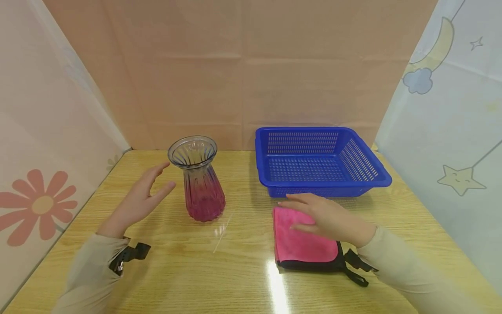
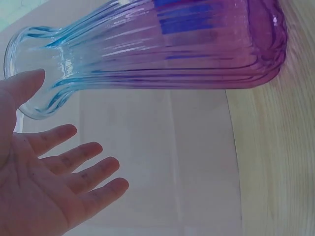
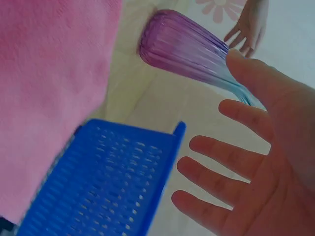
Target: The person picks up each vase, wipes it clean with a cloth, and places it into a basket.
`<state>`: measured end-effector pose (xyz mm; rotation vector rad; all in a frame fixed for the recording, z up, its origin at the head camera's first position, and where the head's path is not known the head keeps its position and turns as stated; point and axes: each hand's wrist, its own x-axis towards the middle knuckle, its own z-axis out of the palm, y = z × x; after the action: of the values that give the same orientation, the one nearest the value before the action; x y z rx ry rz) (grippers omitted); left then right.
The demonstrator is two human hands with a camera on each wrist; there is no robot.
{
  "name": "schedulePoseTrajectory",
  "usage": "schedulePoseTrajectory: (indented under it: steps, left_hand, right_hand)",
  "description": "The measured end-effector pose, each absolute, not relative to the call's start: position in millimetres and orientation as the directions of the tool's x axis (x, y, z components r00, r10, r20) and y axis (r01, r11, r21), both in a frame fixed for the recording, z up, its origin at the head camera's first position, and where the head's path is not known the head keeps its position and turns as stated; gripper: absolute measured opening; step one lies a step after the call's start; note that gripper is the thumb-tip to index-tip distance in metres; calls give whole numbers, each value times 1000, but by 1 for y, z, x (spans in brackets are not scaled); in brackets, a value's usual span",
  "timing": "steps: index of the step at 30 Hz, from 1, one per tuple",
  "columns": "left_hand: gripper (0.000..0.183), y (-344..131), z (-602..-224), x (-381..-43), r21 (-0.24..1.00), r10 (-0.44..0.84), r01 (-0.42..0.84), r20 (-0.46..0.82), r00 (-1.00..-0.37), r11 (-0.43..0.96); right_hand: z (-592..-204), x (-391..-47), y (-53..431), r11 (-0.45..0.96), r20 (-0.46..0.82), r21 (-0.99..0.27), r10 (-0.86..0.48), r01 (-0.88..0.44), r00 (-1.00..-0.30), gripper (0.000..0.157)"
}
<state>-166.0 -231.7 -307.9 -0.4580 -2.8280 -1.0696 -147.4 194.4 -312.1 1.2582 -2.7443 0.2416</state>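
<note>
A ribbed glass vase (image 1: 205, 192), clear at the flared rim and pink-purple toward the base, stands upright on the table. Just left of it my left hand (image 1: 137, 198) is held with fingers extended and thumb apart; the left wrist view shows its palm (image 2: 44, 187) facing the vase (image 2: 172, 49) with nothing in it. My right hand (image 1: 327, 218) hovers over a folded pink cloth (image 1: 306, 242) with black edging and a loop. In the right wrist view the right hand's fingers are spread and hold nothing, with the cloth (image 3: 54, 73) off to one side.
A blue perforated plastic basket (image 1: 323, 183) sits behind the cloth at the back right. The wooden table (image 1: 188, 270) is bounded by a peach backdrop (image 1: 188, 78) and printed side sheets (image 1: 443, 131). Dark straps circle both wrists.
</note>
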Motion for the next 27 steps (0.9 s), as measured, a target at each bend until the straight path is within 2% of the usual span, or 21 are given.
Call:
schedulePoseTrajectory:
  steps: [4,11,18,27]
  left_hand:
    - [63,-228,-312,-167,644,259,342,225,-940,684]
    - [58,-221,-321,-170,642,253,381,287,-924,666]
    - [60,-213,-324,-173,655,228,356,276,-934,667]
    - [59,-207,-322,-172,662,213,343,272,-939,667]
  right_hand:
    - [-322,-146,189,630,129,-100,-759,-770,-638,58]
    - [-342,-146,181,575,119,-8,-811,-818,-572,54]
    - [-351,-143,173,635,-21,-88,-771,-767,-636,50]
    - [-361,-143,170,631,-57,-51,-775,-774,-629,42]
